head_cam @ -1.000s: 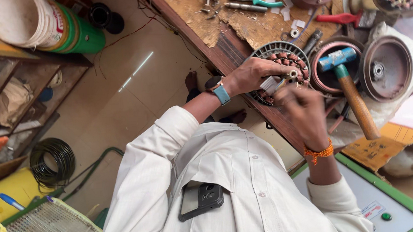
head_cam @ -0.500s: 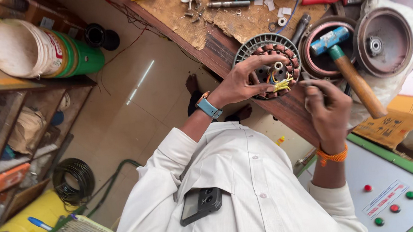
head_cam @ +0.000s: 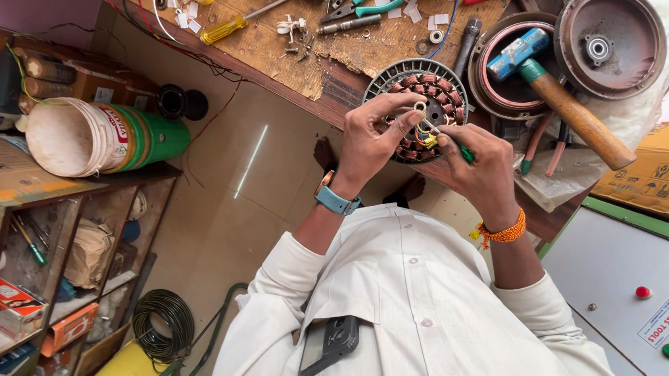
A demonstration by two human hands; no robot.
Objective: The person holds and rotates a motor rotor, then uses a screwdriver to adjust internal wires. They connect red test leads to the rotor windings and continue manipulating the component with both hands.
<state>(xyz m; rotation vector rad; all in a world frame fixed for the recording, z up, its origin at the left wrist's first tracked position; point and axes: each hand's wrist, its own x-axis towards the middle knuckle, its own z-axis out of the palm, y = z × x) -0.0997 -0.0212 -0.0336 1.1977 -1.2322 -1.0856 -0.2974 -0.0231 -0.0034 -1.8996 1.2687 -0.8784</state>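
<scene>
Head view: motor winding (head_cam: 424, 117) at table (head_cam: 275, 45) edge, gripped by left hand (head_cam: 374, 141).
Right hand (head_cam: 480, 164) pinched around green-handled tool (head_cam: 465, 152), tip near yellow wires (head_cam: 424, 137) at centre. Best done, by judgement, with winding kept steady, short careful strokes, no scraping of copper coils. Hammer (head_cam: 561, 90) just beside.

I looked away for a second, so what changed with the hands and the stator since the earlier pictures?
Both hands closed in: the left hand still holds the stator, and the right hand now grips a green-handled tool at the wires. The hammer stayed put.
</scene>
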